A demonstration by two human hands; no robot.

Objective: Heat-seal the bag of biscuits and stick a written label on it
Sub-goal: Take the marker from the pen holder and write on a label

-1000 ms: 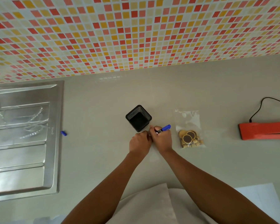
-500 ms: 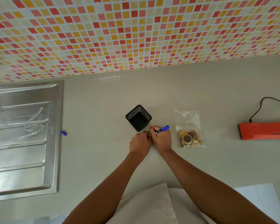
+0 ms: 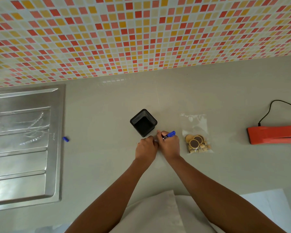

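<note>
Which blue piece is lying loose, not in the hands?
The small blue cap beside the sink; the blue marker is gripped by the right hand.

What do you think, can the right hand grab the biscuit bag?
Probably yes. The bag of biscuits lies on the counter just right of the right hand, with nothing between them. But it grips a blue marker, so it may need to drop that first.

Both bare forearms reach forward and converge, so the hands sit side by side, touching. The right hand (image 3: 169, 145) grips a blue marker (image 3: 170, 134), fingers curled round its barrel. The left hand (image 3: 146, 147) lies knuckles up with fingers curled under; anything beneath them is hidden.
</note>
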